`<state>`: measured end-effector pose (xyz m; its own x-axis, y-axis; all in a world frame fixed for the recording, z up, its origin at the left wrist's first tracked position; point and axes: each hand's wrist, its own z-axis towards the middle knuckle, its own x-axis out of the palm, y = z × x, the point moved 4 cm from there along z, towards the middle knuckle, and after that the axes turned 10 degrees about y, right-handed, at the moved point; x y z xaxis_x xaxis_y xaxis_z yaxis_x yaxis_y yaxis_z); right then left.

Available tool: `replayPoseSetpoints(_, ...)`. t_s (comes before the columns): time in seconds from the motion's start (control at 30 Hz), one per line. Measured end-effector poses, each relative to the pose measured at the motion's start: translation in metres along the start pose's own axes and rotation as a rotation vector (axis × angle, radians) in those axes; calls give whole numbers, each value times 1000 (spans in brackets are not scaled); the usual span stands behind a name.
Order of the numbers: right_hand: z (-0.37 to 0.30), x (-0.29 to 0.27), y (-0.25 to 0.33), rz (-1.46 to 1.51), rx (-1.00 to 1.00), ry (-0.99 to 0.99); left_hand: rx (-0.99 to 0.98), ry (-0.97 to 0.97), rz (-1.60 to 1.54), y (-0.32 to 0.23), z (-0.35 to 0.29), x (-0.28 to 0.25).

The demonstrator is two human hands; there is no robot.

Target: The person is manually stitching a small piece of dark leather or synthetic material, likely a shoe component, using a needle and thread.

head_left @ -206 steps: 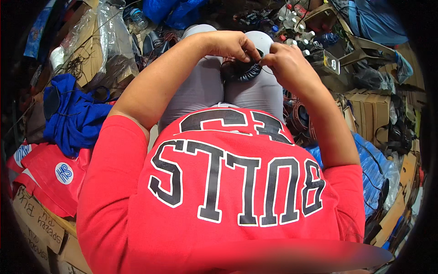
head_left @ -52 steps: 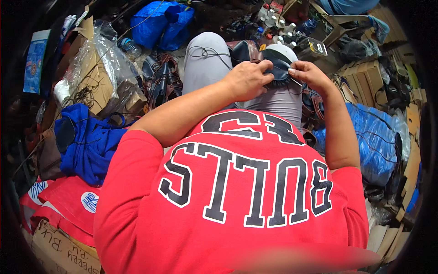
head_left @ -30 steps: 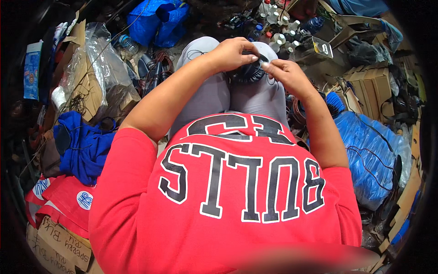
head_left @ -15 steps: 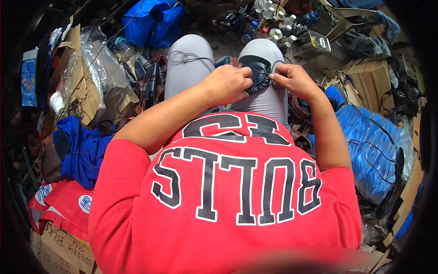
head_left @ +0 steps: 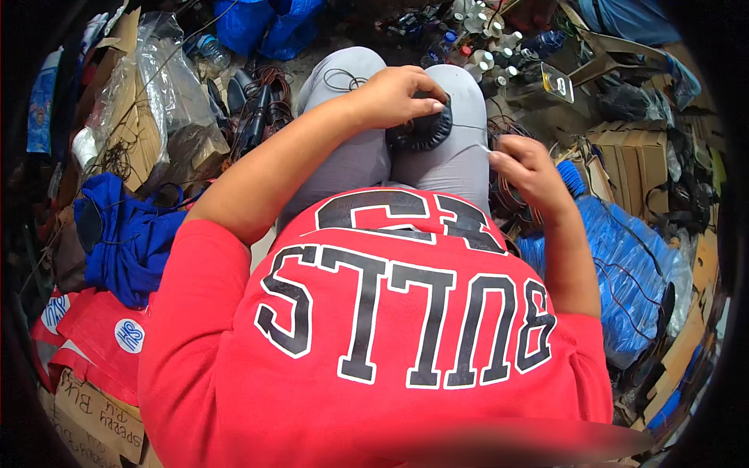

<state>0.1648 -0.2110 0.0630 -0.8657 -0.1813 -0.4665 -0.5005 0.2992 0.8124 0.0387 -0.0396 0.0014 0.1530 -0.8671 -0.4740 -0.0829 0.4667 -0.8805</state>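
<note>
A black shoe [head_left: 427,134] with a gathered, puckered toe rests across my lap between my grey-trousered knees. My left hand [head_left: 406,97] grips it from above, fingers curled over its far edge, hiding much of the shoe. To the right, apart from the shoe, my right hand [head_left: 529,168] is closed in a pinch. A thin pale tip pokes out from its fingers; its kind is too small to tell. A dark thread [head_left: 466,126] runs from the shoe over my right thigh. More dark cord [head_left: 343,79] lies looped on my left knee.
Several small bottles [head_left: 484,58] stand beyond my right knee. Blue bags [head_left: 269,27] lie far left, cardboard and clear plastic [head_left: 175,86] nearer left. At right are cardboard pieces [head_left: 632,160] and a blue plastic-wrapped bundle [head_left: 608,265]. Blue cloth [head_left: 125,242] lies by my left elbow.
My right hand has moved away from the shoe, rightward and nearer me. The shoe has turned in my left hand, which has shifted slightly farther away.
</note>
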Motion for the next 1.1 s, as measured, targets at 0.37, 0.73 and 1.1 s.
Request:
replayPoseSetpoints(0.37,26,-10,5,-191,-53,-118,-157,340,-405,15,27,2)
replayPoseSetpoints(0.73,41,-15,13,-434,40,-22,-115,439,-582,26,32,8)
replayPoseSetpoints(1.1,53,-22,13,-394,58,29,-83,484,-543,28,35,12)
